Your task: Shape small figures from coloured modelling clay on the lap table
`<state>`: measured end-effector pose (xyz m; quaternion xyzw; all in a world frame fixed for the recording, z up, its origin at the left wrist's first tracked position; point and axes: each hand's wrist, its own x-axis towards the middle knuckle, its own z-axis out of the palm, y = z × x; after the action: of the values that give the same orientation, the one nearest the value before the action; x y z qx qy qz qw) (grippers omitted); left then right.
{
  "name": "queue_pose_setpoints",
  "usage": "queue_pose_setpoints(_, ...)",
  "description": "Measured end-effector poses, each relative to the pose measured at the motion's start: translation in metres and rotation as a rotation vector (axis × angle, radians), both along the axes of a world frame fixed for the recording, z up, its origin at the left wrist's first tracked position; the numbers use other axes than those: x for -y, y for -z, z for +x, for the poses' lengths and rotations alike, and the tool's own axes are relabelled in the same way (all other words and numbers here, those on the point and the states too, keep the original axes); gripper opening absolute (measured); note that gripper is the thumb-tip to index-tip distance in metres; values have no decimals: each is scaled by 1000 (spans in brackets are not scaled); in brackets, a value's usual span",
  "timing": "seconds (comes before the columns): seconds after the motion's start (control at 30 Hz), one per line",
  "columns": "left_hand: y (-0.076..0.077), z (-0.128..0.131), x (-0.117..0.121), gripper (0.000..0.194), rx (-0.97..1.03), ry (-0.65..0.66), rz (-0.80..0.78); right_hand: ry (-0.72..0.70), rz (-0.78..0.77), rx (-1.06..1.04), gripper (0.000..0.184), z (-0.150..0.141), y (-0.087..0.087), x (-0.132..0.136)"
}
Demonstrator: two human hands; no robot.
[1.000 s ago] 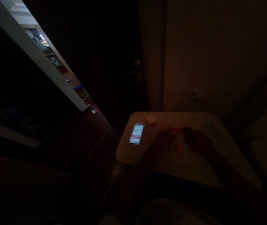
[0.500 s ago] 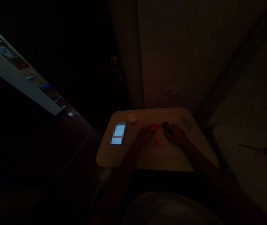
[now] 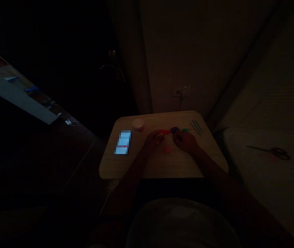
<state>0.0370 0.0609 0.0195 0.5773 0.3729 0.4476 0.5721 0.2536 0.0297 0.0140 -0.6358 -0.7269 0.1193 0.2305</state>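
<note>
Rests the left hand [image 3: 153,141] at the table [image 3: 162,168] with fingers half curled, just beside the red strip [image 3: 164,131]; cannot tell, in such dark, whether gripping anything; holds the right hand [image 3: 185,141] low with fingers bent inward, close to the purple lump [image 3: 174,130] and green piece [image 3: 185,130]; cannot tell of any grip or touch there either; see also the small red lump [image 3: 167,150] lying loose on the near side, between both hands; judge all four pieces light and soft, probably like modelling dough, apt to dent rather than crack; best to take the strip gently near its middle, the lumps by opposite sides; find the pale tub [image 3: 138,124] and phone [image 3: 123,143] at left, three thin sticks [image 3: 196,127] at right.
</note>
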Motion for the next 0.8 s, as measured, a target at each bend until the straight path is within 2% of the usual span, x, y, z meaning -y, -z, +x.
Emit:
queue_pose_setpoints(0.47,6,2,30,37,-21,55,10,9,-14,-4,28,3,-2,33)
queue_pose_setpoints(0.8,4,3,29,34,19,30,-5,-1,-4,-18,29,5,1,35)
